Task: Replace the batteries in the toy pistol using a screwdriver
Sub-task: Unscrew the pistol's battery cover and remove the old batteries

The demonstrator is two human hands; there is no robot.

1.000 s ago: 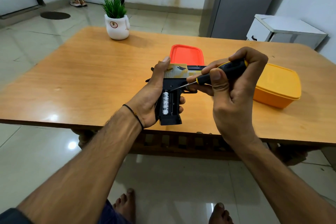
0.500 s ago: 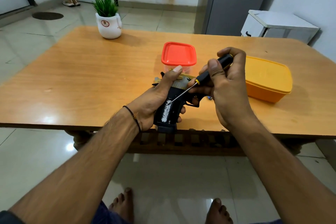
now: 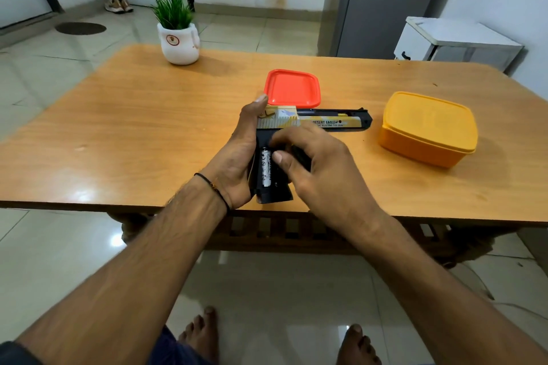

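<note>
Head view. The toy pistol lies on its side near the front edge of the desk, barrel pointing to my right and grip toward me. The battery compartment in the grip is uncovered. One silver battery sits in the slot nearer my left hand; the slot beside it looks dark, and I cannot tell whether it is filled.

My left hand grips the back of the pistol's grip, with the thumb stretched up to the rear of the slide. My right hand is arched over the compartment, its fingers curled and its thumb tip resting just beside the battery. A dark shape shows under those fingers. It may be the screwdriver tucked in the palm or part of the pistol, so I cannot tell whether this hand holds anything.

Step in hand, as I judge it: lifting the old cell out.

- The left hand should pin the pistol flat, so the grip does not rock while the thumb works.
- The thumb should push the cell toward its sprung end, then tip the free end upward. Prying at the middle is likely to jam it.
- The cell is smooth and round and will roll if dropped, so it should go into the palm.
- Polarity should be noted before a fresh cell is seated.

Also on the desk are a red-lidded container just behind the pistol, a yellow box near the muzzle, and a potted plant at the far edge.
</note>
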